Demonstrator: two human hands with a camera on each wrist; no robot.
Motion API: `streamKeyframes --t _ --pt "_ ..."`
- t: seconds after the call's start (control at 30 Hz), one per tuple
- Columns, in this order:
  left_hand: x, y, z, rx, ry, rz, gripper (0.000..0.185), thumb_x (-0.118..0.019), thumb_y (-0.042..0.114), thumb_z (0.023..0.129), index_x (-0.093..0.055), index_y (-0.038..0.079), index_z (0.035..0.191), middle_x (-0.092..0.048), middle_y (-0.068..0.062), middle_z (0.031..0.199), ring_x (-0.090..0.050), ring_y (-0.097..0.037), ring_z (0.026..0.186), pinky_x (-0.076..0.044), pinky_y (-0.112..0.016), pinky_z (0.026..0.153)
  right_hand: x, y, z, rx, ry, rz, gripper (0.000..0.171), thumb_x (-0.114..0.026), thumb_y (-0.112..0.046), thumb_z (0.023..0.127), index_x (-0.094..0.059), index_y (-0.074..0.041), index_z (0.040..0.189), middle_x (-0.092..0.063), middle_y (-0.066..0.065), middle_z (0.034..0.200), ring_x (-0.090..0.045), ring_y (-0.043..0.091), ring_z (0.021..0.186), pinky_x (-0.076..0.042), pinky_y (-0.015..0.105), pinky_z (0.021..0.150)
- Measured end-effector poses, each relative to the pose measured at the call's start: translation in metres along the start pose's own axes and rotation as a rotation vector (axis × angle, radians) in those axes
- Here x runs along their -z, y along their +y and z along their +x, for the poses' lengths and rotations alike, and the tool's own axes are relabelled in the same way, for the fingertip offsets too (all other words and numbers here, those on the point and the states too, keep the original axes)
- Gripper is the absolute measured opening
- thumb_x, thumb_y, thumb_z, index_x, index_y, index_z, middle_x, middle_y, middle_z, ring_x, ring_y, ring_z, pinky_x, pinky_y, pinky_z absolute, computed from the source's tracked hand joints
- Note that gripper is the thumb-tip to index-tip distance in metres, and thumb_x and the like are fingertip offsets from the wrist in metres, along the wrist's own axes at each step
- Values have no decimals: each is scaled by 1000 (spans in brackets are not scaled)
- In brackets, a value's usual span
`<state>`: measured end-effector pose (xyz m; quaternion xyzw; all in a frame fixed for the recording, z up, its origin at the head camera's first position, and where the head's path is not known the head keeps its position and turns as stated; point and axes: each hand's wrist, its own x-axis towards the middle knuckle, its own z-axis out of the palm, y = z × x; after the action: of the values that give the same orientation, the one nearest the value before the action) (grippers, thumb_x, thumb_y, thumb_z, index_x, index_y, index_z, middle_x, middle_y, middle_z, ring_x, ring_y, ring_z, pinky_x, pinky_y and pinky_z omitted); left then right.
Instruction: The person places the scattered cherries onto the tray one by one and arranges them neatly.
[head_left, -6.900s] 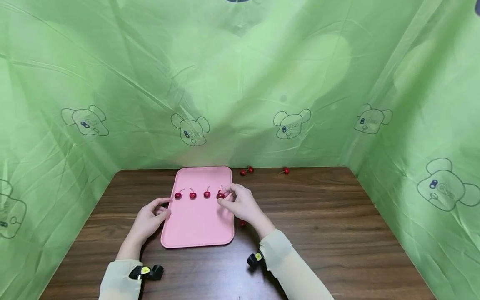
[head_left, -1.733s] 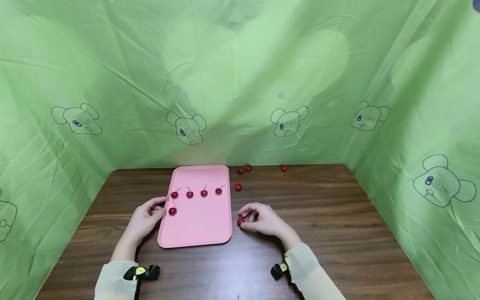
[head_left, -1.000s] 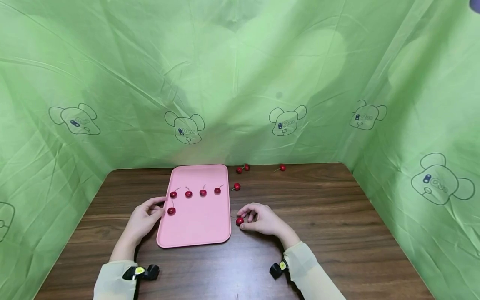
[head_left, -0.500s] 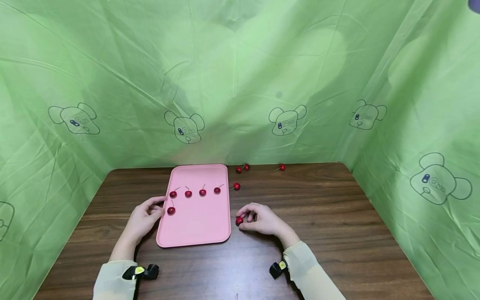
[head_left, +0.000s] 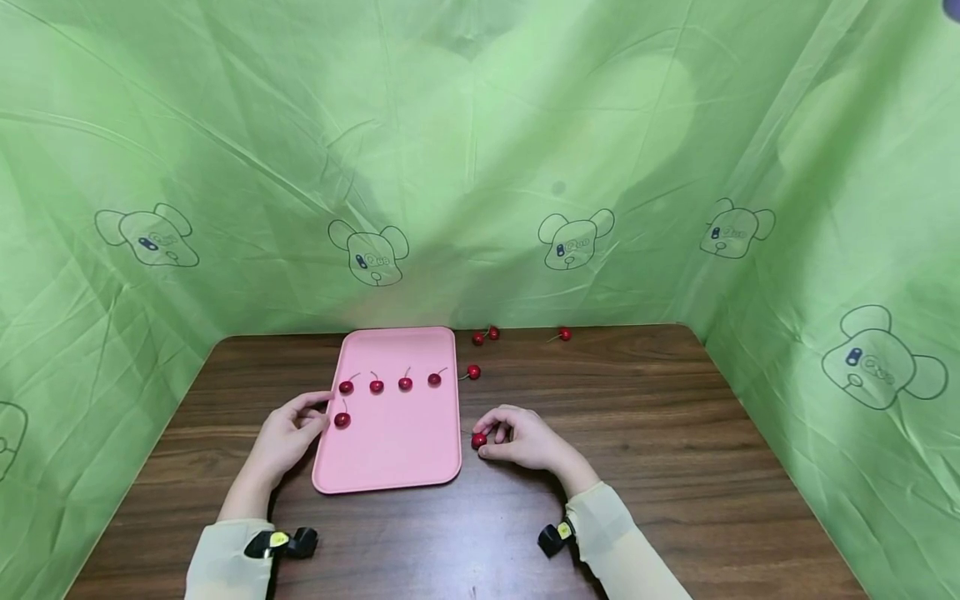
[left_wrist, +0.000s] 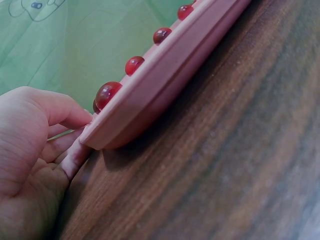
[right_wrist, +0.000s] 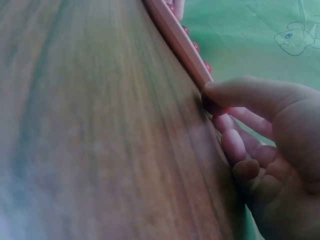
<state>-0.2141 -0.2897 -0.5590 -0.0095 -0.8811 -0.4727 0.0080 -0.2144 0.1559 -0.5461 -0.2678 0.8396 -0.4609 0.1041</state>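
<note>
A pink tray [head_left: 397, 454] lies on the wooden table. Across it runs a row of red cherries with stems, such as the cherry [head_left: 405, 384] near its middle. One more cherry [head_left: 342, 420] sits below the row's left end. My left hand [head_left: 288, 433] holds the tray's left edge, thumb and fingertips at the rim [left_wrist: 115, 117]. To the right of the tray, my right hand [head_left: 525, 439] has thumb and fingers round a cherry [head_left: 478, 441] at table level. In the right wrist view that cherry [right_wrist: 212, 106] is partly covered by the thumb.
A loose cherry [head_left: 474, 372] lies just right of the tray, its stem toward the rim. Two cherries [head_left: 486, 337] lie together at the back edge, and another cherry [head_left: 565, 334] is farther right. Green cloth [head_left: 480, 167] hangs round the table [head_left: 637, 433].
Since the oldest frame, my right hand has left the row and moved right and nearer, to a cherry beside the tray. A cherry now sits below the row's left end. Lately both hands stay still.
</note>
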Motion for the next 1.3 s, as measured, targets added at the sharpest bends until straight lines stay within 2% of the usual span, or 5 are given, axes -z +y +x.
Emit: streamKeyframes --t 0.23,0.67,1.0,1.3 --pt "0 0 1 0 8 5 40 -67 10 105 -67 7 146 -72 -14 106 -67 -21 92 -54 -24 75 1 -2 0 -13 -2 -1 26 -91 -17 89 -79 -16 112 -73 0 96 -65 19 86 -49 24 74" --pt "0 0 1 0 8 9 41 -69 12 105 -67 8 146 -72 -14 107 -66 -20 92 -53 -23 75 1 -4 1 -29 5 -17 25 -90 -16 89 -79 -16 111 -71 -1 92 -63 12 83 -50 25 75" --pt "0 1 0 -3 2 -4 41 -69 11 105 -68 8 146 -73 -14 105 -66 -19 90 -53 -24 74 1 -4 0 -40 8 7 25 -92 -15 87 -78 -15 108 -71 1 91 -64 16 85 -51 25 76" --pt "0 0 0 -4 11 -2 41 -68 9 104 -68 8 145 -73 -14 105 -67 -18 89 -53 -24 74 0 -2 1 -27 28 25 27 -93 -11 85 -75 -13 104 -71 1 89 -64 11 82 -53 25 75"
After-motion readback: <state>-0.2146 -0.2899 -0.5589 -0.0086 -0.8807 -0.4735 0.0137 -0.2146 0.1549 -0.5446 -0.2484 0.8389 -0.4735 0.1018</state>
